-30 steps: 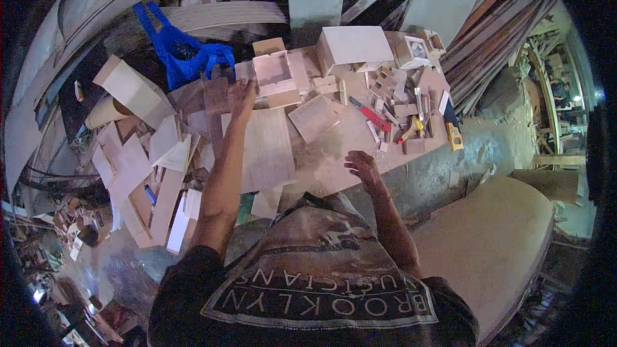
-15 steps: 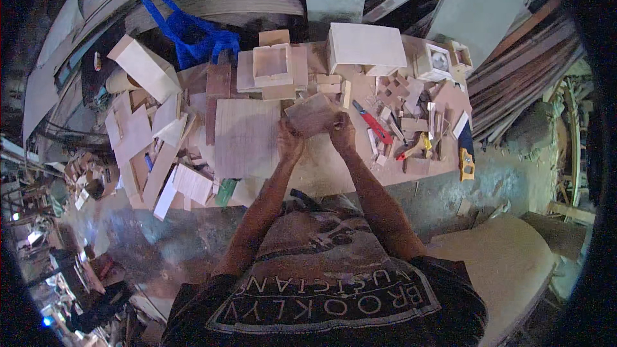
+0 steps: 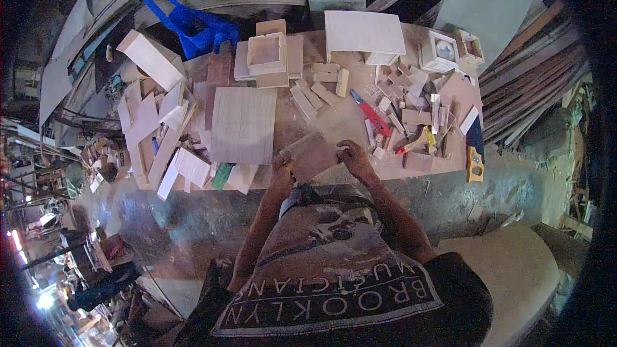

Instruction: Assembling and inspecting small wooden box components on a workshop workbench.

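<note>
A thin rectangular wooden board (image 3: 311, 157) is tilted in front of me, over the near part of the workbench. My left hand (image 3: 281, 172) is closed on the board's left edge. Just off its right edge is my right hand (image 3: 356, 160), with fingers bent and loosely apart and nothing visible in them. Beyond the board, several small wooden strips (image 3: 304, 97) lie beside a few short blocks (image 3: 331, 77). A larger flat wooden panel (image 3: 243, 125) rests to the left of my hands.
A red-handled tool (image 3: 375, 119) lies right of centre, by a heap of wood offcuts (image 3: 416, 117). A saw with a yellow handle (image 3: 475, 166) is at the right edge. Wooden boxes (image 3: 364, 32) stand along the back, near a blue bag (image 3: 199, 29). Boards (image 3: 144, 119) are piled at left.
The board has come down and nearer to my body. My right hand has moved off its right edge, while my left hand keeps hold. The wooden strips behind it are now uncovered.
</note>
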{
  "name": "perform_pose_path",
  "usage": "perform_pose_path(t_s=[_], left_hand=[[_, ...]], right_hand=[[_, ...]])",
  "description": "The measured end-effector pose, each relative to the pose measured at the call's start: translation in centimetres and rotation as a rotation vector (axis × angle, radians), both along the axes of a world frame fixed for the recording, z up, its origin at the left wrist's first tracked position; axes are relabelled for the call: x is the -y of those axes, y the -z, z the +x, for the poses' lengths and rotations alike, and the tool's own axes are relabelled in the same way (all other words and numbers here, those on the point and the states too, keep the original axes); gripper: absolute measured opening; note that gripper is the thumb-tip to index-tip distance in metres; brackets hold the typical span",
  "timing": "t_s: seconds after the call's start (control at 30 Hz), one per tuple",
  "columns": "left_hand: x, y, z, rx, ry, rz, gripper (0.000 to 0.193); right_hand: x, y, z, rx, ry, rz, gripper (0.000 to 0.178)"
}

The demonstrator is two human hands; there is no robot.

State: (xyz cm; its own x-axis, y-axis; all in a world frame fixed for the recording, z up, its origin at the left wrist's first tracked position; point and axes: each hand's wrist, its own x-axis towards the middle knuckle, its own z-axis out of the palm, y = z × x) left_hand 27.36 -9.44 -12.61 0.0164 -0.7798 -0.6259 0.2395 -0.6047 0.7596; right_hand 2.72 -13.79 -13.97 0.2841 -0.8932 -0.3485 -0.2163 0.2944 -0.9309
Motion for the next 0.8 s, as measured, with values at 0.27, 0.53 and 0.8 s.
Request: perform_pose_path(t_s=[0.27, 0.53, 0.8], left_hand=[[-1.2, -0.1, 0.9, 0.071, -0.178, -0.113, 0.035], [-5.2, 5.0, 1.4, 0.748, 0.17, -0.31, 0.062], [-5.1, 1.1, 0.6, 0.722, 0.18, -0.154, 0.067]], right_hand=[[5.3, -1.4, 0.4, -0.247, 0.167, -0.098, 0.022], [14.7, 3.7, -1.0, -0.486, 0.298, -0.387, 0.049], [18.6, 2.5, 2.1, -0.742, 0.272, -0.523, 0.062]])
